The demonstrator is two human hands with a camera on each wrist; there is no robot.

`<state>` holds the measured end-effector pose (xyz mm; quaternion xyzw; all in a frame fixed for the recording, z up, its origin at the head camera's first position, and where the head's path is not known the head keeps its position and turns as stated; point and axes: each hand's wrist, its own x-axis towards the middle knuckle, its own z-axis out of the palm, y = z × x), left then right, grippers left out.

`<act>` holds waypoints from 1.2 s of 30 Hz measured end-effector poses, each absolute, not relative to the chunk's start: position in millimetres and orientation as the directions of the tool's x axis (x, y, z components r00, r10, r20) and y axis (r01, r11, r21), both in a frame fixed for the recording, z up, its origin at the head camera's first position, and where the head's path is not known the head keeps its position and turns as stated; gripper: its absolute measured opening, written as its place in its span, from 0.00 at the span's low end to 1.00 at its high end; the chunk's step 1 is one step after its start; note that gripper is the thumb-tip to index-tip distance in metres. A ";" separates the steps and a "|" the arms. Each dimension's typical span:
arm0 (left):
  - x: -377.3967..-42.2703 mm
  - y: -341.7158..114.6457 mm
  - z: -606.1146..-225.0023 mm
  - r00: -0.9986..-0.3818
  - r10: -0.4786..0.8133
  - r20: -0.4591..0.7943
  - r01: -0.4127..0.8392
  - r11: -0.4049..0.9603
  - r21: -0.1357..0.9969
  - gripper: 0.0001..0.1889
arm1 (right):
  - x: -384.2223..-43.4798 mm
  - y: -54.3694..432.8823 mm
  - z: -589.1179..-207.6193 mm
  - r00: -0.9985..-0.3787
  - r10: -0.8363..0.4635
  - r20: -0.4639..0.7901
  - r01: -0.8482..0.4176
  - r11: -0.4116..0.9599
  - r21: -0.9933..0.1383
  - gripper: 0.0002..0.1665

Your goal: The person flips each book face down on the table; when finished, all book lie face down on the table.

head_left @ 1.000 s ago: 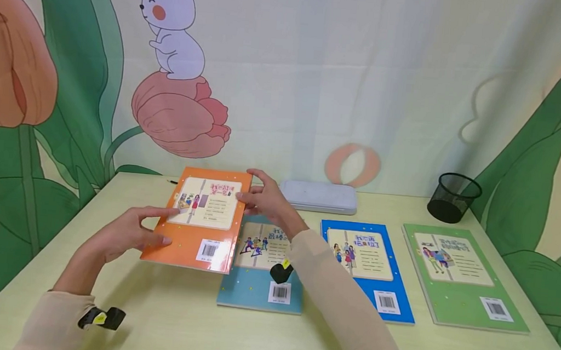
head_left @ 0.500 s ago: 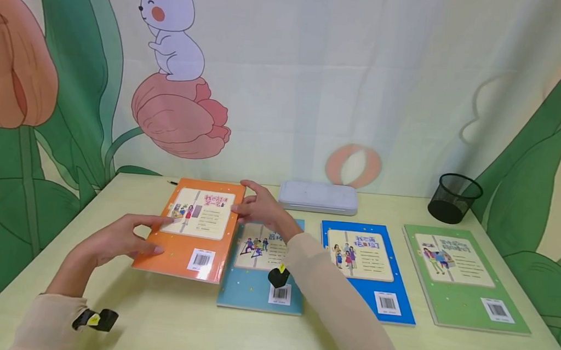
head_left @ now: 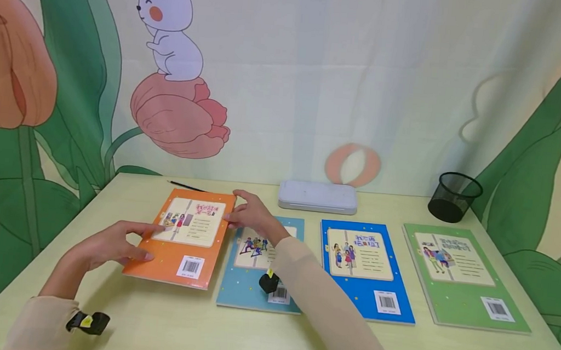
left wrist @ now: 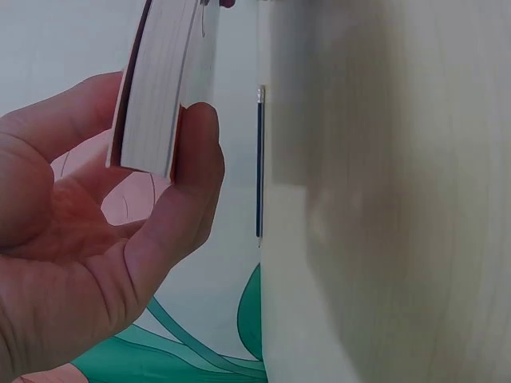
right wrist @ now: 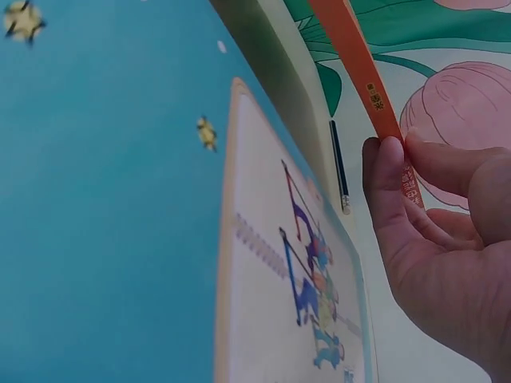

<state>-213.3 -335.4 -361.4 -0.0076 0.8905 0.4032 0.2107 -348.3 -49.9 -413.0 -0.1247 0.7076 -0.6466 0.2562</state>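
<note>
Both hands hold an orange book point(head_left: 175, 254), its back cover with picture panel and barcode facing up. My left hand point(head_left: 104, 246) grips its left edge, thumb on the cover and fingers beneath; the left wrist view shows the page block point(left wrist: 156, 88) between thumb and fingers. My right hand point(head_left: 255, 214) pinches the upper right edge, and in the right wrist view its fingertips hold the orange spine point(right wrist: 371, 88). The book is raised, casting a shadow on the table. Directly to its right lies a teal book point(head_left: 237, 287), partly covered by the right hand and sleeve.
A blue book point(head_left: 398, 308) and a green book point(head_left: 458, 304) lie further right, back covers up. Behind them are a pale pencil case point(head_left: 318, 197) and a black mesh pen holder point(head_left: 454, 197). A dark pencil point(head_left: 188, 186) lies near the table's back edge, behind the orange book.
Both hands have brought the orange book toward the front left and lower over the table. More of the pencil behind it and of the teal book now shows.
</note>
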 end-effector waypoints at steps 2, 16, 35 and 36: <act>-213.0 -337.1 -362.1 -0.910 0.150 -0.387 -0.188 0.682 0.707 0.40 | -348.0 -52.8 -414.3 -0.838 -0.507 -0.202 0.145 0.149 -0.978 0.48; -216.4 -348.0 -372.0 -0.892 0.119 -0.436 -0.225 0.721 0.656 0.39 | -343.7 -68.3 -414.8 -0.852 -0.472 -0.227 0.110 0.264 -0.958 0.49; -214.5 -343.0 -378.7 -0.863 0.059 -0.503 -0.266 0.793 0.548 0.41 | -335.6 -85.6 -413.8 -0.896 -0.381 -0.230 -0.049 0.598 -0.800 0.45; -214.4 -343.1 -379.2 -0.862 0.054 -0.505 -0.270 0.793 0.546 0.41 | -335.7 -85.8 -414.3 -0.896 -0.382 -0.227 -0.057 0.605 -0.794 0.45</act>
